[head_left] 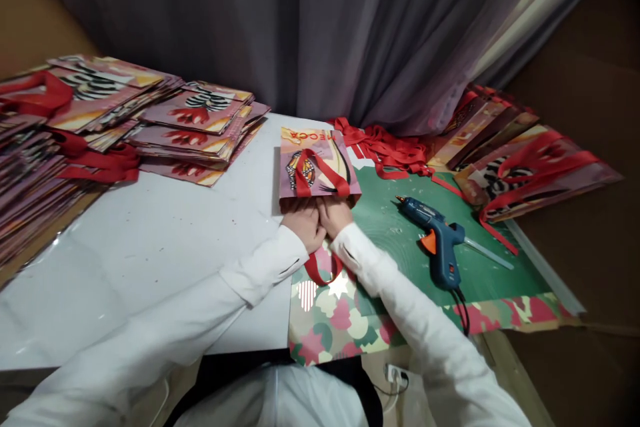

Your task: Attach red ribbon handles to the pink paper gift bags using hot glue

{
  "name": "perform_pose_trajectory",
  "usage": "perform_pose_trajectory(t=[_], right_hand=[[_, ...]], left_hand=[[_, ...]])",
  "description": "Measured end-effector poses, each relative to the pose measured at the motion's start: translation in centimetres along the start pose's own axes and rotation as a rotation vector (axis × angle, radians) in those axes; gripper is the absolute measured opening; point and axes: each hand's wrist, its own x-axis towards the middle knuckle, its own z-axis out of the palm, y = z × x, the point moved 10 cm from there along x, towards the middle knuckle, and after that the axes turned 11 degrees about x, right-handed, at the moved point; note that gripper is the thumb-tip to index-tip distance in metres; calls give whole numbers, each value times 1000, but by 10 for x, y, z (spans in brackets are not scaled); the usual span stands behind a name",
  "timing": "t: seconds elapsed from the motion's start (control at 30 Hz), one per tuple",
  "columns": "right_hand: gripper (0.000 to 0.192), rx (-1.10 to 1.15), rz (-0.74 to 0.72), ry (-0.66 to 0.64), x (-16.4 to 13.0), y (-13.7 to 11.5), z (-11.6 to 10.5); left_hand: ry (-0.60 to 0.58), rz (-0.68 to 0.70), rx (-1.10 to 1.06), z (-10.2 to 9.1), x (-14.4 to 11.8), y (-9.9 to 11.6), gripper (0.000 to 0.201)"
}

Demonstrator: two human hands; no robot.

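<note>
Centrally, both hands, left (304, 221) and right (334, 213), closed on gift bag (316, 167) near edge, glue gun (436, 240) well apart

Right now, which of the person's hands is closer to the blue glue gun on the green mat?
The right hand. It presses the paper bag's near edge, with the glue gun lying off to its right. The left hand sits just beyond it, farther from the gun.

We note the bag (317, 163) centre on the table (165, 240); glue gun (439, 243) right, stacked bags (195, 130) left.
</note>
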Motion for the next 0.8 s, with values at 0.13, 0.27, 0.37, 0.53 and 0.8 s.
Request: perform_pose_trajectory(t=[0.13,0.27,0.37,0.53,0.8], right_hand=[[43,-8,-18,-52,-16,-5,4],[49,-49,-25,-89,-27,-3,7],[52,-62,-16,-49,-32,1,2],[46,-125,33,-46,-36,5,-5],[39,-249,176,-122,-34,13,-5]], left_hand=[[-26,16,6,3,6,-8,45],[-14,7,7,1,6,-10,52],[-22,-15,13,1,4,-13,56],[-24,-42,40,-1,0,-27,52],[-31,-87,112,-1,-15,-51,41]])
